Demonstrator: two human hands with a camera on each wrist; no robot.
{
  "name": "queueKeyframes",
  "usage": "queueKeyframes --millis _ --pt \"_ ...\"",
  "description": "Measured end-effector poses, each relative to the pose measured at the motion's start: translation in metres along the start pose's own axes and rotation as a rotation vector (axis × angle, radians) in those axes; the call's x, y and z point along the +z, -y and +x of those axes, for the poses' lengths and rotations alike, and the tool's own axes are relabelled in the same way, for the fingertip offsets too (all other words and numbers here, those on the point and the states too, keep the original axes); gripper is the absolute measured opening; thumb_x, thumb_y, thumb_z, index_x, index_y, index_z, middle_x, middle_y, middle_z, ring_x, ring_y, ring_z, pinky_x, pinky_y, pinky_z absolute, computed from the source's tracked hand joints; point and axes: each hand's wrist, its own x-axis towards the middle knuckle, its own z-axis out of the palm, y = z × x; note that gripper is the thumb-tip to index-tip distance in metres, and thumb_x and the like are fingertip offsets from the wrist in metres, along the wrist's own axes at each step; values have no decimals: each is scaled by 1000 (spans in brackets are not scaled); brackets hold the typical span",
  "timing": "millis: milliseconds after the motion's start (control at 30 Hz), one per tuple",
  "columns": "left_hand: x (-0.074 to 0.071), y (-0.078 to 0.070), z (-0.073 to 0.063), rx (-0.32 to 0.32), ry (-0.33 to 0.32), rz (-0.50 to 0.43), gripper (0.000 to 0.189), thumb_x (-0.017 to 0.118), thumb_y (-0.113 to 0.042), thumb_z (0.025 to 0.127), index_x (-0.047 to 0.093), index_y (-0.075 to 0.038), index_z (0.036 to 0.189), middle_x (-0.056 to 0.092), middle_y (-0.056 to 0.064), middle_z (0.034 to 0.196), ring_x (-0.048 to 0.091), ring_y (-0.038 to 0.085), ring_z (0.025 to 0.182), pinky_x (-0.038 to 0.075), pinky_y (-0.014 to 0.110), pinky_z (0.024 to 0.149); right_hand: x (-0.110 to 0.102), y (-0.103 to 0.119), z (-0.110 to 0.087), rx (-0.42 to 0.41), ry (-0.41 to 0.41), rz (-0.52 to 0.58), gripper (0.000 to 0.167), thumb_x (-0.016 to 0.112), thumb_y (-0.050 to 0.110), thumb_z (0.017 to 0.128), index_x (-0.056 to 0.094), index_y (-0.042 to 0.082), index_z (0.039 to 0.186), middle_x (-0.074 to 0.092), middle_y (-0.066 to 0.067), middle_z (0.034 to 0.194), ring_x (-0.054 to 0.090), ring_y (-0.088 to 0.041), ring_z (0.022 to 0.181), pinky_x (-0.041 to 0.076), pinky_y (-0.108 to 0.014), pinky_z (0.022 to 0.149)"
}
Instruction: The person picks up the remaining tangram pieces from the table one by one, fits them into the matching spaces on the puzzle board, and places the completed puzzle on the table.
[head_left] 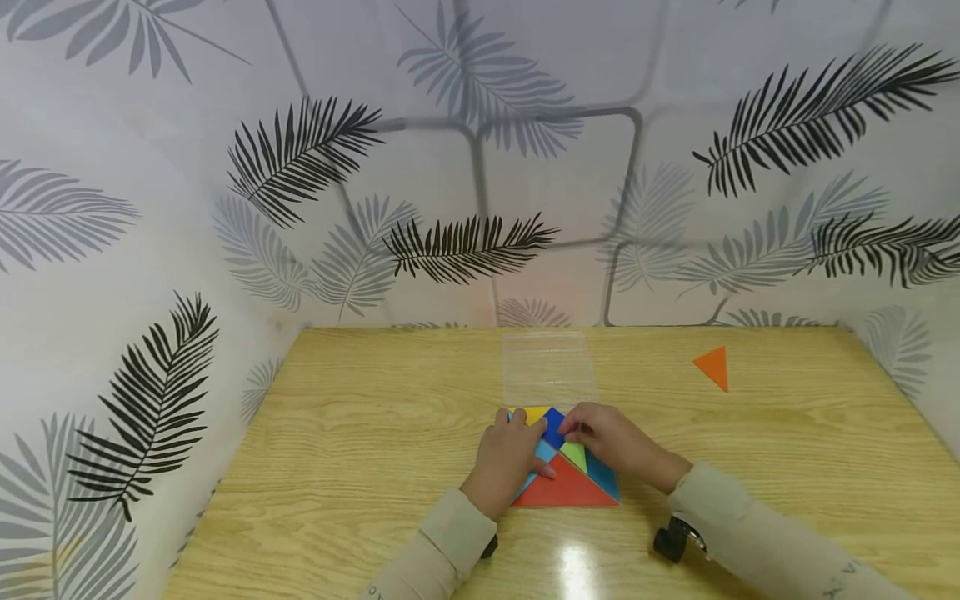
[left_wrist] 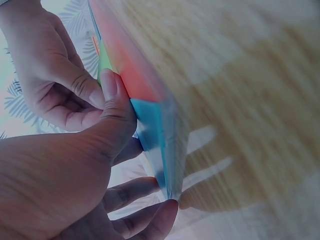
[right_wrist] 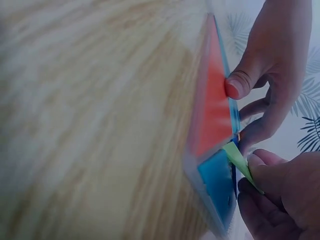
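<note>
A tangram of coloured pieces lies in a clear tray (right_wrist: 192, 167) on the table. Its large red triangle (head_left: 564, 486) is nearest the body, with yellow (head_left: 534, 412), dark blue (head_left: 553, 427) and teal (head_left: 602, 477) pieces around it. My left hand (head_left: 507, 458) rests over the left side, thumb on the pieces, other fingers along the tray's edge. Between thumb and fingertips, my right hand (head_left: 611, 437) pinches a light green piece (right_wrist: 240, 162). That piece tilts up out of the layer, its lower end by the teal piece.
An orange triangle (head_left: 716, 368) lies apart at the back right of the wooden table (head_left: 360, 417). Behind the tray is a flat transparent sheet or cover (head_left: 547, 367). Leaf-patterned cloth (head_left: 435, 192) hangs along the back and sides.
</note>
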Motion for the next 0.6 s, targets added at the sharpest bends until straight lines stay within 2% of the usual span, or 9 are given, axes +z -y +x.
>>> queueKeyframes --millis 333,467,600 --pt "5 2 -1 8 6 -5 71 52 -72 65 59 -29 120 57 2 101 50 20 88 48 24 56 7 4 -2 20 -7 -59 6 64 3 86 66 9 88 60 3 85 55 -9 79 49 -27 70" --pt "5 3 -3 14 -5 -2 70 53 -72 64 59 -29 120 58 2 101 50 20 88 47 24 55 10 6 -4 9 -24 -88 8 64 2 86 66 9 87 60 4 86 54 -11 81 49 -28 72" --pt "4 3 -4 17 13 -11 70 53 -71 65 58 -29 122 57 2 103 50 21 89 48 24 56 12 7 -6 -4 -48 -116 9 65 2 85 66 10 87 60 3 88 53 -13 84 49 -30 74"
